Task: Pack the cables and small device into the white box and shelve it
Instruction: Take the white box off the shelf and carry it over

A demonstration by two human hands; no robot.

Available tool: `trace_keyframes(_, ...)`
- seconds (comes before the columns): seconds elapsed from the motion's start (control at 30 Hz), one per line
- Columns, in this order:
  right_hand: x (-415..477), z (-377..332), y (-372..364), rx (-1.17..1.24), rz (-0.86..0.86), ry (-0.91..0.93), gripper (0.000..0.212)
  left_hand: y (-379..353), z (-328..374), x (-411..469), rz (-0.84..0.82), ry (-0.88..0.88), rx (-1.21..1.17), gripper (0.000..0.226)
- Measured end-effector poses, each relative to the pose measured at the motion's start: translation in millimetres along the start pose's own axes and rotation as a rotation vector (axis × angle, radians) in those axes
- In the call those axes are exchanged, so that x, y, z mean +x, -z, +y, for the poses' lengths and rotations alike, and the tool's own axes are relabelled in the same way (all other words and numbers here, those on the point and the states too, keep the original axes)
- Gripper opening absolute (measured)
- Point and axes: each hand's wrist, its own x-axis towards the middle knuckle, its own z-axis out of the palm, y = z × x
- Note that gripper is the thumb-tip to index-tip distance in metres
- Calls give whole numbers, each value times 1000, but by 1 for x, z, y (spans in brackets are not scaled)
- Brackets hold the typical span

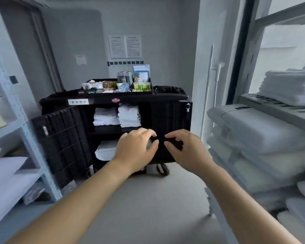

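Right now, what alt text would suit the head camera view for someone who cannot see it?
A person's left hand and right hand reach forward, fingers curled and nearly meeting, before a black service cart; whether they hold anything is unclear. The cart stands open on folded white towels, with stacked white linen on shelves at right.

The room is enclosed by grey walls [77, 32], and a pale grey floor [148, 208] is laid below. A black cart [130, 99] is parked against the back wall with its left door [60, 138] swung open, and folded white towels [128, 116] are stacked inside. Two notices [125, 46] are fixed above it. A white shelf [25, 131] is set along the left. On the right, a rack [280, 110] is loaded with pillows [262, 131] beside a window [285, 41], through which daylight is admitted.
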Motion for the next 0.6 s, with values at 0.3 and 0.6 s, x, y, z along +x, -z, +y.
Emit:
trace_keyframes(0.3, 65, -118, -150, 258, -181, 257, 22, 66, -156, -67, 68, 277, 245, 31)
trace_keyframes(0.6, 132, -256, -294, 542, -337, 481, 22, 157, -304, -117, 172, 568, 446, 29)
